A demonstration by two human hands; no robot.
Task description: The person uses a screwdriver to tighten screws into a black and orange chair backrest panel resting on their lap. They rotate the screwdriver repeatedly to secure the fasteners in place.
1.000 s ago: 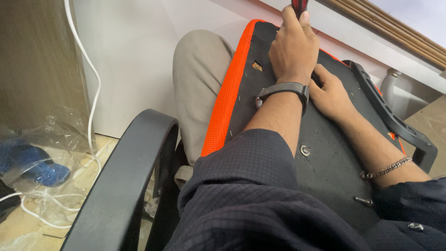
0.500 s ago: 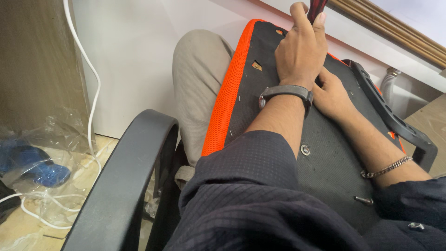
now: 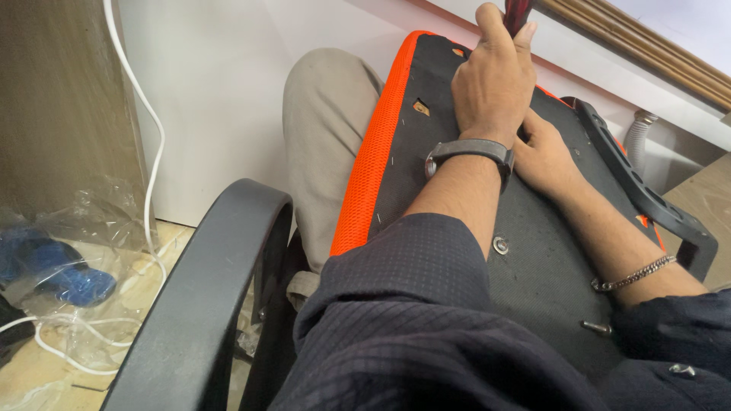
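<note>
Right now the left hand [image 3: 493, 84] is fisted round a dark red tool handle [image 3: 519, 14] w/ tip hidden, over the black, orange-edged chair seat underside [image 3: 449, 190] across the lap. Right hand [image 3: 550, 156] lies flat, pressing it. Seat prob stiff, bulky; grip by rim.

left hand [image 3: 495, 84] grips red tool [image 3: 519, 14] | right hand [image 3: 544, 156] on seat underside [image 3: 533, 274]

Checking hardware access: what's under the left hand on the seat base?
The right hand lies flat on the black seat base beneath the left hand, which grips a dark red handle. Tool tip and fastener are hidden.
</note>
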